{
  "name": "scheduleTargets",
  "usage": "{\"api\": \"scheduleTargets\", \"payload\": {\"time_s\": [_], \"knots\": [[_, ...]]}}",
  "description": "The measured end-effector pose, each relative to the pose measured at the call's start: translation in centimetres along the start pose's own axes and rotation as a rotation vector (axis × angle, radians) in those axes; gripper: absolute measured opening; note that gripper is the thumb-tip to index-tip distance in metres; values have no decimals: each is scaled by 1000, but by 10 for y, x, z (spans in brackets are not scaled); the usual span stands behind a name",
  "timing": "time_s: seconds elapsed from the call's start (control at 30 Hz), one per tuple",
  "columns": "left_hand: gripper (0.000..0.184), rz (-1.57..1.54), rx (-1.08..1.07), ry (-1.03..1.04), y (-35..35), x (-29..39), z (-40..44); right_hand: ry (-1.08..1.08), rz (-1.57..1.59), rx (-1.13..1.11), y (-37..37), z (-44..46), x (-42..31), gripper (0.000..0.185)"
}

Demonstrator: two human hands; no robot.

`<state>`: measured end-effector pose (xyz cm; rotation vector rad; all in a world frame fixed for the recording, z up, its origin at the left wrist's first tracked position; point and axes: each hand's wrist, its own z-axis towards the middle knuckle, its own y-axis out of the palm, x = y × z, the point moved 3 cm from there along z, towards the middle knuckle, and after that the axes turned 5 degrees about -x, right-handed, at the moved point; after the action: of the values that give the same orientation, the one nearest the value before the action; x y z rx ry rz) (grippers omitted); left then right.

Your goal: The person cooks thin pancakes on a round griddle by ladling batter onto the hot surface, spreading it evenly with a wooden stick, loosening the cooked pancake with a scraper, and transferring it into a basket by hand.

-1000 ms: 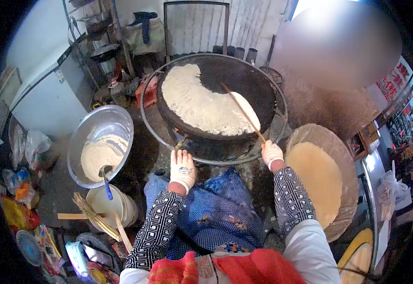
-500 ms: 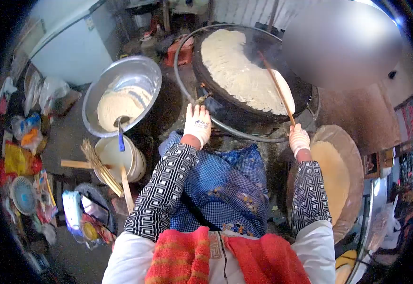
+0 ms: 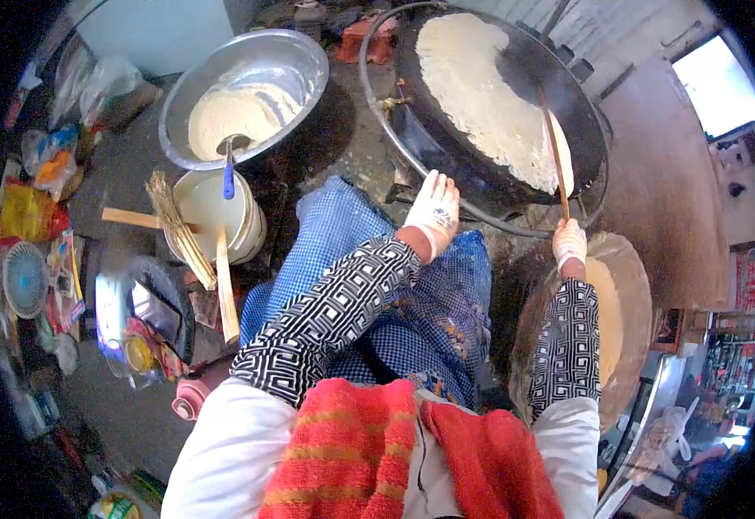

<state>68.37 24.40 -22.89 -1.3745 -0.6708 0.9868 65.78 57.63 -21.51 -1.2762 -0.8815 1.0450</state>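
My right hand (image 3: 569,242), in a white glove, is closed round the lower end of a thin wooden stick (image 3: 556,151). The stick lies across the right edge of pale batter (image 3: 490,95), spread in a broad curve on a round dark griddle (image 3: 520,54). Dark surface shows to the right of the batter. My left hand (image 3: 435,210), also gloved, has its fingers extended near the metal ring (image 3: 392,138) around the griddle. Nothing shows in it; whether it touches the ring is hard to tell.
At the left, a metal basin (image 3: 287,58) of batter holds a blue-handled ladle (image 3: 229,173). Below it stands a white bucket (image 3: 254,229) with a brush (image 3: 170,216) and wooden sticks. A lined basket (image 3: 637,303) of yellowish contents is beside my right arm.
The view has swung, so the griddle sits higher and further right. My left hand has moved right along the ring's near side. My right hand still holds the stick at the batter's right edge.
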Motion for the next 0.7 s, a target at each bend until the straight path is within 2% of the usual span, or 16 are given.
{"api": "scheduleTargets", "payload": {"time_s": [0.03,0.1,0.13,0.17,0.27,0.37,0.43,0.47,0.57,0.6,0.7], "knots": [[47,1,64,23,6,-4,-2,-34,-23,27,-6,0,-7,33],[47,-18,43,34,7,-12,0,11,86,-34,10,-6,-9,33],[47,-10,35,36,7,-13,0,-21,137,-189,16,-8,-5,36],[47,33,44,50,-1,-16,-5,-12,-43,-145,13,-12,-8,36],[46,-37,97,22,2,-24,-2,129,40,-145,2,6,6,36],[46,-4,94,22,-6,-30,-3,31,74,-59,-10,-5,-15,35],[45,-38,83,-16,8,-32,0,-157,183,-174,-5,-26,-23,34],[45,-7,88,-28,7,-34,0,-156,-3,-158,10,-34,-22,32],[45,44,44,-43,3,-38,0,19,75,-34,20,-1,24,29],[45,49,40,-49,5,-40,1,-24,46,52,16,5,29,26],[44,25,26,-74,4,-50,4,-118,32,112,7,3,8,25]]}}
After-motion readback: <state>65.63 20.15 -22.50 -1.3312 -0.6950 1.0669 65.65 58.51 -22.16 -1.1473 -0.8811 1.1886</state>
